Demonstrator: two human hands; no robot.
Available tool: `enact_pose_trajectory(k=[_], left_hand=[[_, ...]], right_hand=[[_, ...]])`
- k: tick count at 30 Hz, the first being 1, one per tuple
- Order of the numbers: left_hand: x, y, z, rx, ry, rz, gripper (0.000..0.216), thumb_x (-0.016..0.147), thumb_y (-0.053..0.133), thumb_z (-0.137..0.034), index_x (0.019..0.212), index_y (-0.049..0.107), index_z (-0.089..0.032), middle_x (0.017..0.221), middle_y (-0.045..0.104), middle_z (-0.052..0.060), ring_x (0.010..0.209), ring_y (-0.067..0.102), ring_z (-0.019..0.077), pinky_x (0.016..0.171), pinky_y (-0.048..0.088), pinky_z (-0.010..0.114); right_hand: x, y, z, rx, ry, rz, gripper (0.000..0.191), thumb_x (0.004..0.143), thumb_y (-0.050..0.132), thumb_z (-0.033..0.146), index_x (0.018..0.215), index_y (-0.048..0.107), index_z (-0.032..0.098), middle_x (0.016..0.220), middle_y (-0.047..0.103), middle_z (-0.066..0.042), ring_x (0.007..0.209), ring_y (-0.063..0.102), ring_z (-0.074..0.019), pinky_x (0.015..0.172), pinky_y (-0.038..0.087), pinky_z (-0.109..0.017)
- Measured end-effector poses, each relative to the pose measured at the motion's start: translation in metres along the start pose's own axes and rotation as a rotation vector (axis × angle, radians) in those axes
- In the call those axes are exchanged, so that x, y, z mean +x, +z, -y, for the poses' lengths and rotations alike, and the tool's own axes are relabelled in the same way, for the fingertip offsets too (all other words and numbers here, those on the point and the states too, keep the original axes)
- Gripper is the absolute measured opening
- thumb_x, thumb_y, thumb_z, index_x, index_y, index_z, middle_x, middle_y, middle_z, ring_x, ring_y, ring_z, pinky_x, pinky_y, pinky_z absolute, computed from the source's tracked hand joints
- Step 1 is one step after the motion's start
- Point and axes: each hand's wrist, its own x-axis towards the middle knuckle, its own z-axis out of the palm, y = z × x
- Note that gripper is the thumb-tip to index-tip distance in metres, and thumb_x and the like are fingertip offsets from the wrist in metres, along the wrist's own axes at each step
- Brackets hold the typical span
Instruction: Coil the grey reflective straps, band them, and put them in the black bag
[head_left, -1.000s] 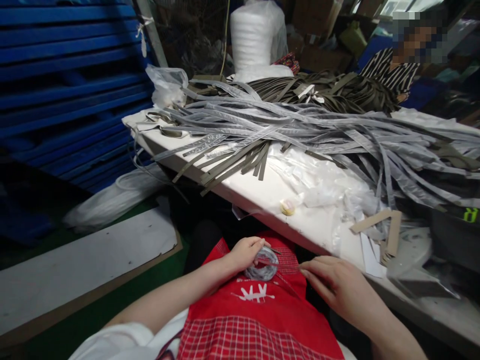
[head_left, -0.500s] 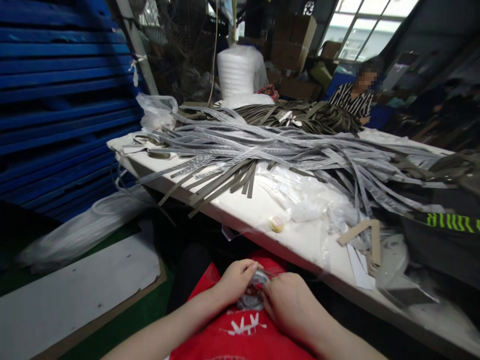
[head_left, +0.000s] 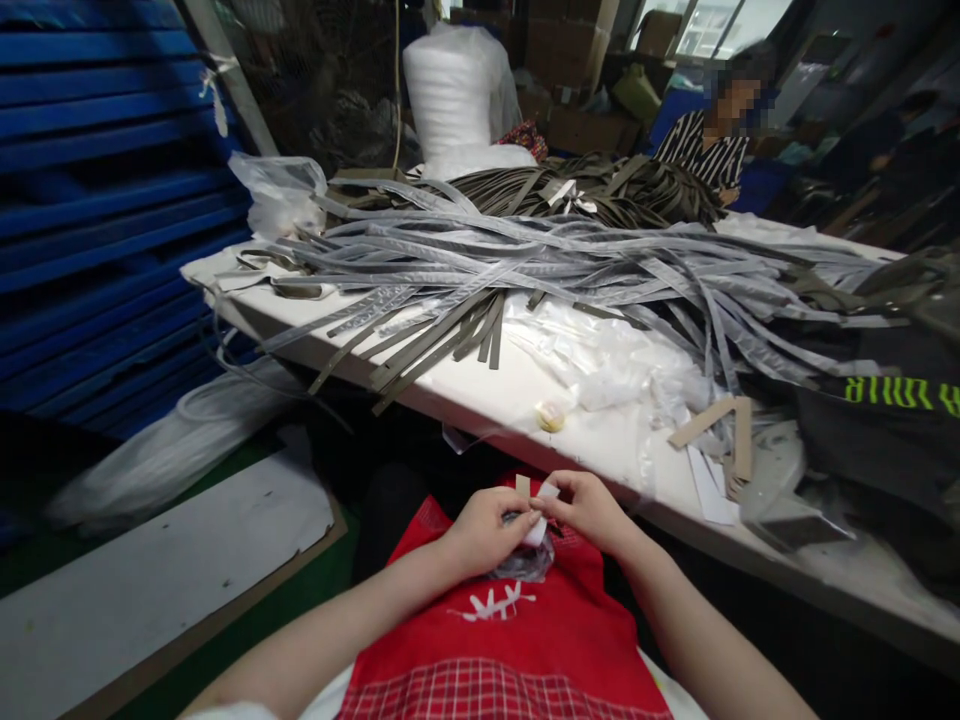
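Over my lap, my left hand (head_left: 491,530) is closed around the top of a coiled grey strap in clear plastic (head_left: 529,563), which rests on a red apron (head_left: 480,640). Its thumb presses against a white paper strip (head_left: 535,532). My right hand (head_left: 592,512) pinches that strip, its fingertips meeting my left thumb. Between the hands a tan end of a strip (head_left: 523,486) sticks up; whether it belongs to the white one, I cannot tell. Fingers cover part of the coil.
A white table (head_left: 465,395) ahead bears plastic-wrapped straps (head_left: 525,250), dark straps (head_left: 480,335), a small yellow roll (head_left: 550,416) and tan strips (head_left: 741,440). Blue pallets (head_left: 97,200) stand left, near a white board (head_left: 172,570). A person in stripes (head_left: 701,145) sits across the table.
The hands have risen slightly away from my body. A white paper strip and a tan end now show between them, with the coil lower beneath. The view has tilted down a little.
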Motion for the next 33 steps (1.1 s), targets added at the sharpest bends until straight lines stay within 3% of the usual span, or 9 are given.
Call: enact_pose_trajectory(k=[4, 7, 10, 14, 20, 26, 28, 33], left_hand=[[0.0, 0.002, 0.0, 0.014, 0.005, -0.006, 0.028, 0.09, 0.051, -0.032, 0.085, 0.075, -0.017, 0.085, 0.072, 0.006, 0.08, 0.063, 0.0201, 0.075, 0.045, 0.027], [-0.001, 0.003, 0.001, 0.01, 0.046, -0.013, 0.027, 0.09, 0.051, -0.029, 0.083, 0.074, -0.018, 0.088, 0.071, 0.006, 0.084, 0.063, 0.0199, 0.079, 0.046, 0.028], [-0.003, 0.004, 0.002, 0.033, 0.065, -0.101, 0.024, 0.089, 0.054, -0.028, 0.08, 0.074, -0.019, 0.095, 0.066, 0.007, 0.092, 0.061, 0.0193, 0.086, 0.045, 0.028], [-0.004, 0.005, 0.006, 0.043, -0.033, -0.198, 0.024, 0.088, 0.054, -0.029, 0.074, 0.071, -0.019, 0.093, 0.063, 0.005, 0.089, 0.06, 0.018, 0.083, 0.046, 0.028], [-0.002, 0.009, 0.002, 0.058, -0.068, -0.21, 0.029, 0.089, 0.05, -0.028, 0.066, 0.065, -0.018, 0.074, 0.067, 0.003, 0.074, 0.061, 0.0174, 0.071, 0.044, 0.028], [-0.005, 0.014, -0.006, 0.108, -0.09, -0.283, 0.015, 0.083, 0.059, -0.028, 0.072, 0.062, -0.019, 0.076, 0.067, 0.002, 0.075, 0.061, 0.0182, 0.07, 0.042, 0.029], [-0.006, 0.016, -0.007, 0.085, -0.108, -0.322, 0.011, 0.081, 0.062, -0.03, 0.08, 0.059, -0.02, 0.08, 0.066, 0.002, 0.076, 0.061, 0.0182, 0.07, 0.043, 0.029], [-0.01, 0.016, -0.011, 0.066, -0.106, -0.341, 0.024, 0.08, 0.066, -0.04, 0.088, 0.053, -0.021, 0.082, 0.063, 0.0, 0.077, 0.06, 0.0176, 0.07, 0.043, 0.029]], right_hand=[[0.011, 0.012, -0.022, 0.42, 0.233, 0.102, 0.065, 0.084, 0.039, 0.073, 0.071, 0.062, 0.014, 0.057, 0.056, -0.002, 0.05, 0.047, -0.0122, 0.051, 0.036, -0.025], [0.013, 0.025, -0.028, 0.512, 0.202, 0.121, 0.056, 0.075, 0.058, 0.069, 0.06, 0.054, 0.015, 0.055, 0.049, 0.002, 0.051, 0.04, -0.0102, 0.052, 0.032, -0.025], [0.013, 0.032, -0.031, 0.494, 0.158, 0.042, 0.051, 0.067, 0.07, 0.062, 0.055, 0.049, 0.017, 0.052, 0.042, 0.005, 0.052, 0.033, -0.0087, 0.052, 0.028, -0.024], [0.008, 0.024, -0.029, 0.337, 0.062, -0.058, 0.048, 0.076, 0.063, 0.059, 0.057, 0.054, 0.015, 0.057, 0.049, 0.002, 0.056, 0.039, -0.0112, 0.055, 0.032, -0.025], [-0.004, 0.002, -0.011, 0.344, -0.036, 0.17, 0.044, 0.087, 0.052, 0.054, 0.071, 0.065, 0.015, 0.071, 0.062, -0.003, 0.07, 0.053, -0.0168, 0.069, 0.042, -0.029], [-0.002, 0.002, -0.02, 0.218, 0.049, 0.08, 0.03, 0.076, 0.071, 0.043, 0.065, 0.068, 0.015, 0.062, 0.065, -0.001, 0.059, 0.054, -0.0148, 0.06, 0.041, -0.026], [0.0, 0.003, -0.023, 0.294, 0.089, 0.124, 0.029, 0.075, 0.072, 0.042, 0.069, 0.07, 0.014, 0.064, 0.066, -0.002, 0.058, 0.054, -0.0144, 0.06, 0.042, -0.027], [0.001, 0.001, -0.016, 0.404, 0.048, 0.217, 0.025, 0.07, 0.078, 0.037, 0.078, 0.071, 0.014, 0.075, 0.07, -0.002, 0.067, 0.059, -0.0151, 0.07, 0.045, -0.028]])
